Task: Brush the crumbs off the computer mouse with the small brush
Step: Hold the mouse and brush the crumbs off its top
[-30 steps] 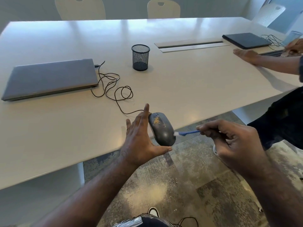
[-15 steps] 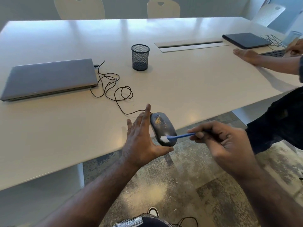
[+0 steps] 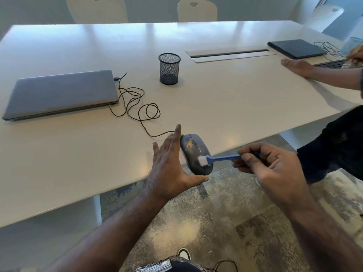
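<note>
At the table's (image 3: 216,99) near edge our left hand (image 3: 169,169), fingers straight, thumb beneath, props the wired mouse (image 3: 193,152); our right hand (image 3: 269,167) pinches the blue brush (image 3: 222,158), its bristles now moved from the right rim onto the mouse's back, the crumbs (image 3: 190,144) still lying farther up

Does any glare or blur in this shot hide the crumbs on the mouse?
Head view: glare washes the far table and a spot near its front edge, not the mouse; crumbs read clearly; brush bristles slightly soft; wide lens bows the table edges.
</note>
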Demonstrator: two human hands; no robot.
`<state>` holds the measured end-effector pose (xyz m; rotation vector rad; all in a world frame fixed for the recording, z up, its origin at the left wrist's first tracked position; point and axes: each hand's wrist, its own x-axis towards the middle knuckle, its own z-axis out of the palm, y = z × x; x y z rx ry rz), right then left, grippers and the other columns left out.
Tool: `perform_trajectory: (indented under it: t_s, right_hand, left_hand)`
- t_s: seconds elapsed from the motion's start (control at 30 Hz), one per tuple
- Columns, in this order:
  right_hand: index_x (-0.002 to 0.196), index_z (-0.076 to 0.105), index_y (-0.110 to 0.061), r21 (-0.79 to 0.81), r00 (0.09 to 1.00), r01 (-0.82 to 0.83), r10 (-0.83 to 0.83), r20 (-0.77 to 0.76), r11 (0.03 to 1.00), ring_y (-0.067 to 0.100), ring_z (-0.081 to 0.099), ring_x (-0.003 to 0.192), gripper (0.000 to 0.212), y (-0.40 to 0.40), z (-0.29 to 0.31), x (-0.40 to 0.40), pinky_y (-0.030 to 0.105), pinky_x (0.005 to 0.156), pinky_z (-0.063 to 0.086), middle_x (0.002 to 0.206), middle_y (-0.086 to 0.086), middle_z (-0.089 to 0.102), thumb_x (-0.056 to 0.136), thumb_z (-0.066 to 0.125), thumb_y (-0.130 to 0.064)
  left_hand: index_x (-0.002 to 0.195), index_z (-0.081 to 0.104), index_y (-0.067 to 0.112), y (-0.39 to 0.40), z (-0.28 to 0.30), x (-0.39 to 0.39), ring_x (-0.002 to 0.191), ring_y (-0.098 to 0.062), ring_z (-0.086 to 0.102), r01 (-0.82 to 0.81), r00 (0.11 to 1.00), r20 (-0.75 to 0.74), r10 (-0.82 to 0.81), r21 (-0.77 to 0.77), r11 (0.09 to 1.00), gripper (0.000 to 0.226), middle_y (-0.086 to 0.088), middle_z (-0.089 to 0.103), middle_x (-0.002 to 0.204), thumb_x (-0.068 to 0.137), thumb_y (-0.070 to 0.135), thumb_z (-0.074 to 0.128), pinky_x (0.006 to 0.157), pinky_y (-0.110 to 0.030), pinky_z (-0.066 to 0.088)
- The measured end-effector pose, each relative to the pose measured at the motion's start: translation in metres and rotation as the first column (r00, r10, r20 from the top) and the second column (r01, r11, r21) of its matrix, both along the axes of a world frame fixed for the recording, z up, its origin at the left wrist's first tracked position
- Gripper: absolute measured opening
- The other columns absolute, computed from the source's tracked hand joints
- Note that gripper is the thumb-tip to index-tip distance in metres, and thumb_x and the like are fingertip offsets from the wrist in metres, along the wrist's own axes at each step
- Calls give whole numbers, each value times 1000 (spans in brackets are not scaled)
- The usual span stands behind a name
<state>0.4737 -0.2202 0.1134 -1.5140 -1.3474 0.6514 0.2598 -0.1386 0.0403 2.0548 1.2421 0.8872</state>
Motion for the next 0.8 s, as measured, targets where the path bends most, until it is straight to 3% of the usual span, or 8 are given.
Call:
perform_trajectory:
  t_s: [0.3,0.5,0.6,0.7,0.8]
  right_hand:
    - [92,73,-28,2,970,171,-168,173,985,4,72,80,21,6,3,15,30,74,61,80,-15,75,90,66,-9]
    - [105,74,-22,180,947,-51,-10,320,982,4,70,93,27,13,10,1,27,79,58,98,-14,74,89,64,-4]
    - [106,72,-18,224,870,-198,66,488,954,-1,66,101,30,18,12,-8,26,85,57,107,-9,72,87,64,4]
    - [109,69,-20,165,767,-302,136,628,939,5,67,101,33,20,14,-14,29,80,59,113,-9,70,86,63,3]
    - [106,71,-21,99,656,-346,166,736,933,3,65,94,37,22,16,-19,8,73,47,112,-9,71,81,69,6]
  left_hand:
    - [157,-14,32,1,-1,-1,149,-14,20,7,1000,-12,-7,-6,1000,145,1,31,157,52,74,76,122,-51,-7]
    - [157,-15,33,0,-4,4,150,-13,18,36,998,-60,-34,29,999,145,3,29,157,53,73,77,122,-51,-8]
    - [156,-17,34,-2,-6,6,151,-14,16,51,996,-79,-48,34,998,145,2,27,159,53,72,79,122,-51,-8]
    - [155,-20,36,-2,-7,7,152,-16,13,59,994,-98,-56,32,998,146,1,25,161,54,72,80,122,-53,-8]
    - [155,-21,36,-1,-7,6,152,-15,12,56,994,-98,-53,24,998,146,1,24,162,55,71,80,122,-53,-8]
